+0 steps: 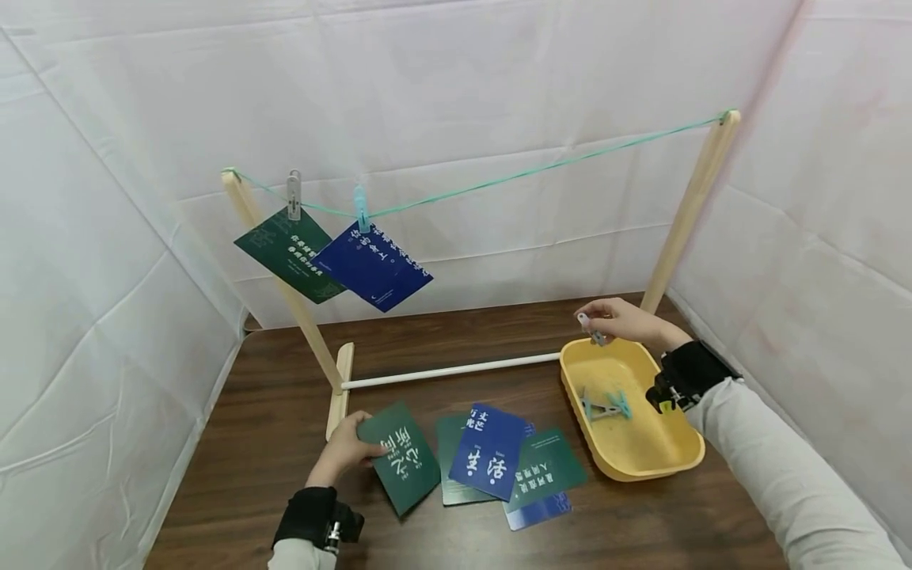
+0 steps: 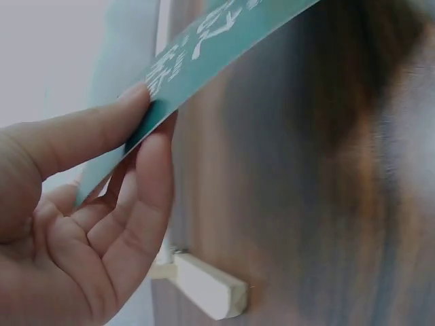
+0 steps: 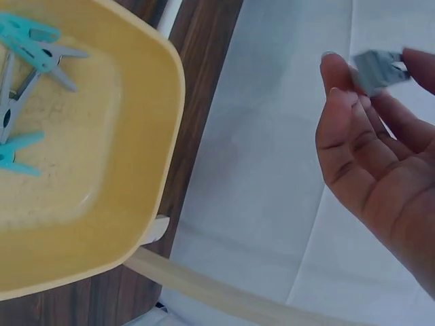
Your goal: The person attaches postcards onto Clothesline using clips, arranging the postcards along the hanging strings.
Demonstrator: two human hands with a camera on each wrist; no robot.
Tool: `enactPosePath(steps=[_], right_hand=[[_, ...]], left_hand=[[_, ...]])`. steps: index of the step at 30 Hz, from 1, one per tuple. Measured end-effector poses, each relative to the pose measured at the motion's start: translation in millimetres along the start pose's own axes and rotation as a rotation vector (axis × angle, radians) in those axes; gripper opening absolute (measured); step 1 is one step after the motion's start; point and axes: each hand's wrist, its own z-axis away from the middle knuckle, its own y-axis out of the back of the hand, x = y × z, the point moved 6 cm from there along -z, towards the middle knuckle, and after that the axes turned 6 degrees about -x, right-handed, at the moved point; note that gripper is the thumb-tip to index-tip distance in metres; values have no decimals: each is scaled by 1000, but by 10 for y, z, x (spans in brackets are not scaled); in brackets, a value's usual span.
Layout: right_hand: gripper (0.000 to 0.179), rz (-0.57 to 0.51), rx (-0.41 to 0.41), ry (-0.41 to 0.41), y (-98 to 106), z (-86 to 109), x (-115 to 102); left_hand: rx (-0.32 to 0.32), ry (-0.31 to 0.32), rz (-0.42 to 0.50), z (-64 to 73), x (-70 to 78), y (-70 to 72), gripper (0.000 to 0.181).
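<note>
My left hand (image 1: pixel 345 450) pinches a green card (image 1: pixel 408 473) with white lettering by its left edge, thumb on top and fingers beneath. In the left wrist view the card (image 2: pixel 204 58) is tilted above the brown tabletop. My right hand (image 1: pixel 630 321) pinches a grey clothespin (image 1: pixel 597 336) over the back rim of a yellow basin (image 1: pixel 666 439). The right wrist view shows this clothespin (image 3: pixel 375 72) blurred between thumb and fingers. Inside the basin lie several teal and grey clothespins (image 3: pixel 42 60).
A green string (image 1: pixel 513 176) runs between two wooden posts. From its left part hang a green card (image 1: pixel 274 245) under a grey clothespin and a blue card (image 1: pixel 385 273) under a light blue one. Several overlapping cards (image 1: pixel 492 451) lie mid-table, before a white rod (image 1: pixel 456 370).
</note>
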Motion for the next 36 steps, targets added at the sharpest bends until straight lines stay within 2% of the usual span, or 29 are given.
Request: enactPosePath(steps=[4,9,15,17,19,22,25,27,30,34,36], right_hand=[[44,-26,22,1,9,-26,-44],[46,-42,38,14,-5,-43,-120],[46,-14,66,47,10,-70,-167],[44,1,76,68,16,-74,-184],[44,28,95,79,28,-69,-196],[45,53,101,83,27,-60,-206],[46,61,82,75,7,-63,-200],[46,48,58,65,-12,-70,-189],[45,26,38,56,-27,-74,-176],[45,-6,45,48,-24,-59,-182],[46,-1,57,45,-17,-49,-186]], left_hand=[[19,-28,54,-11,85,107,33],[23,-7,176,-12,180,183,22],[102,-15,304,-6,332,207,23],[103,-26,353,-7,396,188,19],[46,-56,414,-8,474,137,22],[-139,-131,512,18,600,8,43],[-313,-196,566,84,720,-120,65],[-356,-220,579,118,791,-175,64],[-345,-262,550,147,910,-220,53],[-246,-266,537,139,1023,-225,43],[-191,-247,578,132,1050,-216,38]])
